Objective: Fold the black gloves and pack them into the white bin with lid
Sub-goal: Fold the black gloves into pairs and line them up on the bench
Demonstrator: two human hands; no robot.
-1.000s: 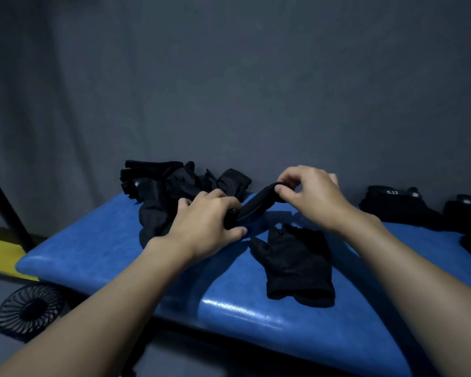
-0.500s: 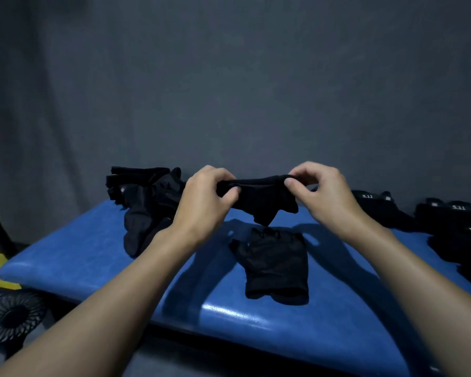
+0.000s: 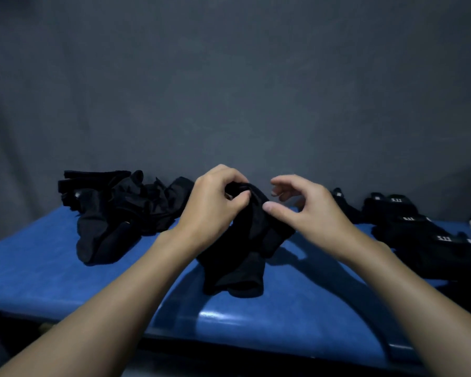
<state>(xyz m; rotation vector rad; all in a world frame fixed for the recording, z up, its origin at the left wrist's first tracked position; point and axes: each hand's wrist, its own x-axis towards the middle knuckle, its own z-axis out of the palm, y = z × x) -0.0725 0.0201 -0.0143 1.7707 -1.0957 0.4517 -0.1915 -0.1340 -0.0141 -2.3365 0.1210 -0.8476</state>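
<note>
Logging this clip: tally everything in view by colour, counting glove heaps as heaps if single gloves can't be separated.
Black held glove, pinched by left hand: 1
Black flat glove on bench: 1
Black heaps, left heap and right heap: 2
Blue bench: 1
Bare hands, including right hand: 2
Total: 7

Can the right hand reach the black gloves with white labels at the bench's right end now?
Probably yes: the right hand is open, gripping nothing, and nothing rises between it and the black gloves with white labels on the blue padded bench.
</note>
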